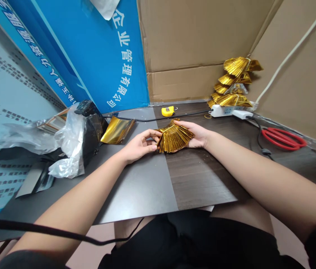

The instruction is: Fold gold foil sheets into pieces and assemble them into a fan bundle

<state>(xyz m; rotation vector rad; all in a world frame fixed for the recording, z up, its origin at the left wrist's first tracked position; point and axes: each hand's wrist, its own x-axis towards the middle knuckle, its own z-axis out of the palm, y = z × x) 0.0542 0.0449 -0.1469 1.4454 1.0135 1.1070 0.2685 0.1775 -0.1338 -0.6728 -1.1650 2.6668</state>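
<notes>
A bundle of gold foil paper (176, 138), pleated and fanned out at its near side, is held between my two hands just above the table. A pale band crosses the bundle near its far end. My left hand (142, 145) pinches its left edge with thumb and fingers. My right hand (198, 134) grips it from the right, thumb on top and the other fingers hidden beneath. To the left lies a stack of flat gold foil sheets (117, 130). At the back right, several similar fanned gold bundles (234, 80) are piled up.
A yellow tape measure (168, 111) lies at the back, near a black cable. A white power strip (221, 110) and red coiled cable (283, 139) are on the right. Crumpled plastic bags (72, 138) sit left. Cardboard (180, 37) and a blue board (96, 56) stand behind the table.
</notes>
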